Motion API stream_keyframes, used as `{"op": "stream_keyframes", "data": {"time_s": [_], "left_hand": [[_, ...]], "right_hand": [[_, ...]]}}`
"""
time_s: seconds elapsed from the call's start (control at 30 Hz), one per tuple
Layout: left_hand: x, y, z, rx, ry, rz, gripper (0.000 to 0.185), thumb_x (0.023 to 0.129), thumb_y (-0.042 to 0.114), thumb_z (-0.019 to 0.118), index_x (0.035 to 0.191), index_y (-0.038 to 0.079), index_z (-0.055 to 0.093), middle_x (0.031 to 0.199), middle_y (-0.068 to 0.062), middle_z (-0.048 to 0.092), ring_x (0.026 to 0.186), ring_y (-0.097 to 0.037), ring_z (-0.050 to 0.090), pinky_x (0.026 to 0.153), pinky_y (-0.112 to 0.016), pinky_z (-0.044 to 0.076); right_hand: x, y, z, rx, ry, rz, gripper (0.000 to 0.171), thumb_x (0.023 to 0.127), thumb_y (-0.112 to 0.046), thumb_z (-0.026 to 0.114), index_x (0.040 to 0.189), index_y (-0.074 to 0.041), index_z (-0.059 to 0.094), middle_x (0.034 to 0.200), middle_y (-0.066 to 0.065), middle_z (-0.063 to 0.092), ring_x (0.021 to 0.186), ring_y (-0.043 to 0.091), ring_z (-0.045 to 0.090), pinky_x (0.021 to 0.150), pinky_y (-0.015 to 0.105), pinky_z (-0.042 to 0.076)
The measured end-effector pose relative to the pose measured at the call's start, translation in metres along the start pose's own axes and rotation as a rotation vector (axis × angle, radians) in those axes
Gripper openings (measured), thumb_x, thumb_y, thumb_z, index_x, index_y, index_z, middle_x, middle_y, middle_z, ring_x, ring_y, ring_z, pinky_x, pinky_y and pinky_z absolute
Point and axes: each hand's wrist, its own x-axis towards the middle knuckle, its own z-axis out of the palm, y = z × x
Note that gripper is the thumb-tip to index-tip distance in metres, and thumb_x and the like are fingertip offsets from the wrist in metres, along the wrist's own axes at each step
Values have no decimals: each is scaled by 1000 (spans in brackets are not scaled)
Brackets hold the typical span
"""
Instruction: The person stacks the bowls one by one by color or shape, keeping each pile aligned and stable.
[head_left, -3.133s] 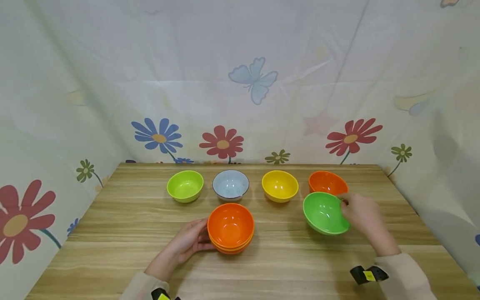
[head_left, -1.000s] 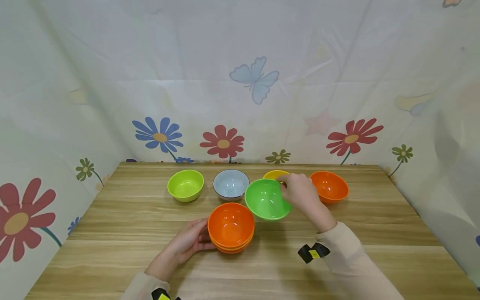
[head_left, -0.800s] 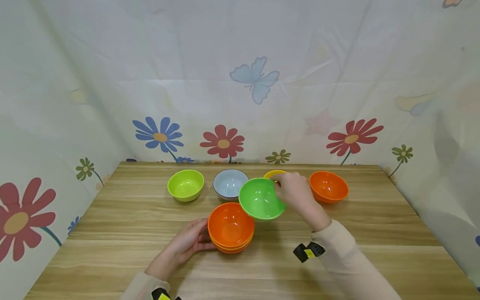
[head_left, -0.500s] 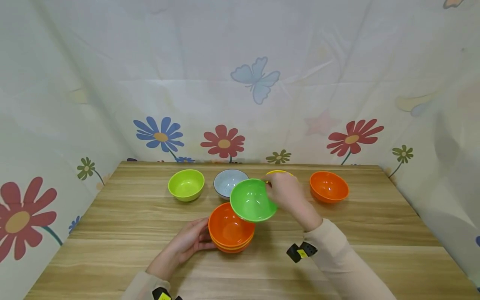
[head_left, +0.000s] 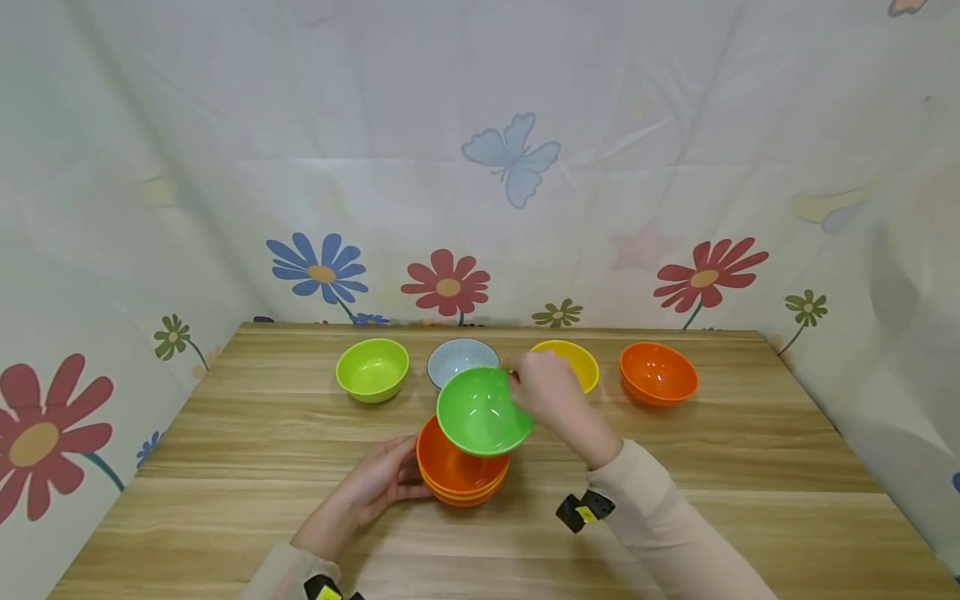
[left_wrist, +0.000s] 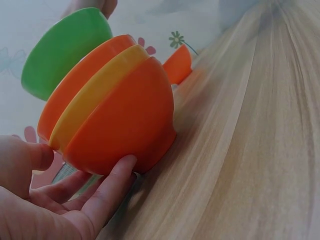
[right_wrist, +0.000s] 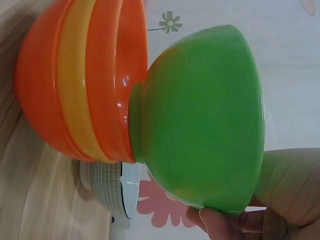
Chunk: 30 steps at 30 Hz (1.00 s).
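My right hand (head_left: 551,392) pinches the rim of a green bowl (head_left: 483,412), tilted slightly, above a stack of bowls (head_left: 459,479). In the right wrist view the green bowl's foot (right_wrist: 137,122) overlaps the mouth of the top orange bowl (right_wrist: 102,80). Three bowls make up the stack: orange on top, a yellow bowl (left_wrist: 97,97) in the middle, another orange bowl (left_wrist: 130,117) at the bottom, resting on the table. At the stack's left side my left hand (head_left: 375,483) steadies it, thumb by the rims and fingers against the lower wall.
Along the back of the wooden table (head_left: 247,450) stand a lime green bowl (head_left: 372,371), a pale blue bowl (head_left: 459,358), a yellow bowl (head_left: 577,362) partly behind my right hand, and an orange bowl (head_left: 658,373). A flower-printed cloth (head_left: 375,167) hangs behind.
My right hand has carried the green bowl leftward from beside the back-right orange bowl to over the stack. My left hand and the stack have stayed in place.
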Motion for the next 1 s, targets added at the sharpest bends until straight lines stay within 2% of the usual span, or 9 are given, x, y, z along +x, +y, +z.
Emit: {"op": "stream_keyframes", "data": {"time_s": [0.2,0.57,1.0], "left_hand": [[1,-1,-1,1,-8,-1,55,97,37,41,134,-3,39,125,-16,55,98,-21,61,85,-43,51],[0,-2,-1,4,-6,12,56,98,36,40,136,-5,36,121,-16,57,98,-21,61,85,-43,51],[0,-1,-1,1,-2,14,54,98,35,40,133,-6,40,121,-17,57,98,-21,61,85,-43,51]], "right_hand": [[0,-5,5,48,-5,-2,19,80,-2,61,92,-10,74,81,4,70,52,12,46,45,20,36],[-4,-13,15,96,-11,-16,20,79,0,62,93,-7,73,86,6,71,56,10,48,45,18,36],[-5,-12,23,92,-17,-34,18,78,-1,63,92,-7,74,83,6,70,61,11,51,48,19,40]]}}
